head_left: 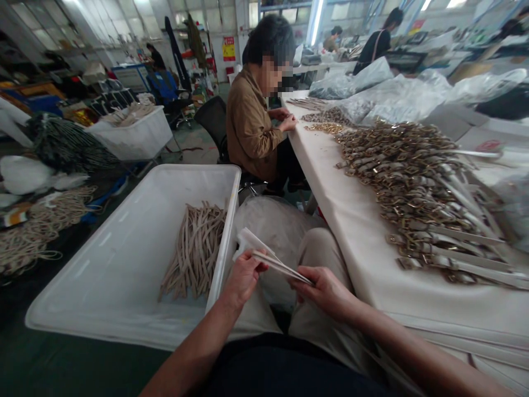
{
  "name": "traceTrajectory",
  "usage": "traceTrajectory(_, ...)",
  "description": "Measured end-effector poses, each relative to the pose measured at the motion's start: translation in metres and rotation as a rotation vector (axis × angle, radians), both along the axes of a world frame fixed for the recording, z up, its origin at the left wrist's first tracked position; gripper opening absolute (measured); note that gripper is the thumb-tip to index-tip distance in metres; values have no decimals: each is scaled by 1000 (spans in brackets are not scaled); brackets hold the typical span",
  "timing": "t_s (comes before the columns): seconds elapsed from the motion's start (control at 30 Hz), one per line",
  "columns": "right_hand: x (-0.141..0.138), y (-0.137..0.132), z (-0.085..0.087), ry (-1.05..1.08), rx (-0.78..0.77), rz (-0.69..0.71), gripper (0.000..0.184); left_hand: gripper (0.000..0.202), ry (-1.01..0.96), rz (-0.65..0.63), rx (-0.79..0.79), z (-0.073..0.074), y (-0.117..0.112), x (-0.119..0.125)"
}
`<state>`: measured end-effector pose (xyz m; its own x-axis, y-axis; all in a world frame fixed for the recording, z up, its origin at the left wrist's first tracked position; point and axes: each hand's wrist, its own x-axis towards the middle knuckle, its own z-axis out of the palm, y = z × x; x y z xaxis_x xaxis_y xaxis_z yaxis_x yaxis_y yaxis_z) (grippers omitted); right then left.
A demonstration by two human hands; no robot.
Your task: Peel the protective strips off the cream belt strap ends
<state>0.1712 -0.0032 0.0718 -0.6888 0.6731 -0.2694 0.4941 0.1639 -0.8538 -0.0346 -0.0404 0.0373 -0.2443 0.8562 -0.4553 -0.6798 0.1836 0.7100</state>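
Observation:
Over my lap, my left hand (248, 271) and my right hand (321, 288) pinch a few flat pale beige straps (283, 266) between them. The straps slant from my left fingers down to my right fingers, and their lower ends trail out of sight below my right hand. A white piece (254, 242), perhaps cloth or paper, shows just beyond my left fingertips. Left of my hands, a bundle of beige strips (194, 248) lies inside a large white plastic tub (124, 237). On the table to the right rises a heap of straps with gold-coloured buckles (413, 182).
A co-worker (252, 121) in a brown jacket sits at the far side of the white-covered table (359, 242). Clear plastic bags (417, 96) lie behind the heap. Another white tub (136, 132) stands at the back left, with coiled cords (45, 226) nearer on the left.

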Motion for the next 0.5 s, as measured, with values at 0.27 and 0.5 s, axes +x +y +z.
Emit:
traceTrajectory(0.27, -28, 19, 20, 101, -22, -56, 30, 49, 102, 34, 95, 16, 2, -17)
traceTrajectory(0.5, -82, 12, 57, 257, 106, 142, 29, 29, 794, 344, 457, 82, -30, -94)
